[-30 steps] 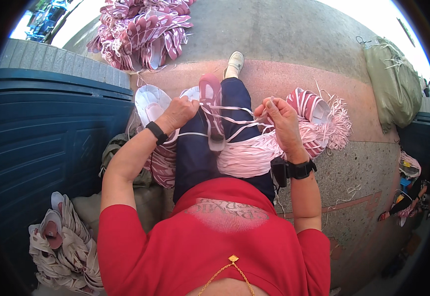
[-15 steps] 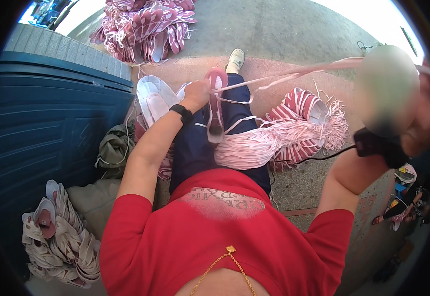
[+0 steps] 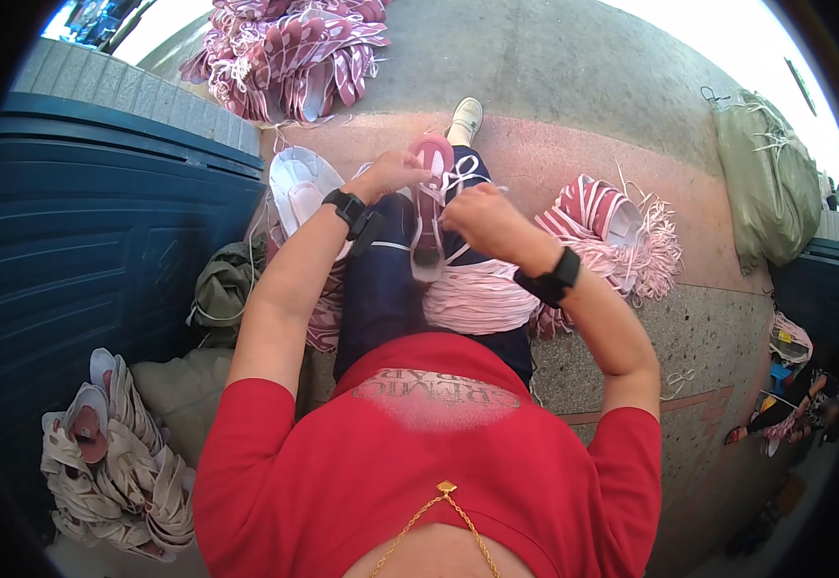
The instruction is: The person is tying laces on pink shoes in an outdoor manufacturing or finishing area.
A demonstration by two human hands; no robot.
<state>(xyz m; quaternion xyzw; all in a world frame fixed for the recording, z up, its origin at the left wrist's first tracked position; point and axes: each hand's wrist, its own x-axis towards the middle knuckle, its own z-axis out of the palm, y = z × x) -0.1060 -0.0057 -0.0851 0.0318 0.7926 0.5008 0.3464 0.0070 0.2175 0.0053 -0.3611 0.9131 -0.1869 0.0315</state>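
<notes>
Far left, a dark blue door (image 3: 102, 250); near left, a heap of pale shoes (image 3: 121, 472), with a green cloth bag (image 3: 222, 294) slightly farther off. Beyond the door's end, far left of centre, a large pile of pink shoes (image 3: 294, 63) lies on the ground. A white-lined shoe (image 3: 299, 188) sits just left of the dark trousers (image 3: 376, 279). Left hand (image 3: 398, 173): at the left edge of the pink shoe, fingers drawn narrow; cannot tell whether they close on its edge, a lace end, or both. The pink shoe (image 3: 427, 226) lies lengthwise over the person's legs, rounded pink end far, pale end near. White lace (image 3: 459, 177) stands in loose loops at its far right side, between the hands. Right hand (image 3: 487, 226): just right of the shoe, fingers curled in; its own back hides whatever it may pinch. Change noted: half a second ago this hand was well out to the right with the lace drawn long; now it is back beside the shoe and the lace is slack and gathered. Judgement: the long pull is over for the moment, and the lace work has become close handling at the shoe. Right of the legs, a bundle of pink laces (image 3: 477, 299), then a stack of striped shoes (image 3: 583, 207); far right, a tied green sack (image 3: 766, 183).
</notes>
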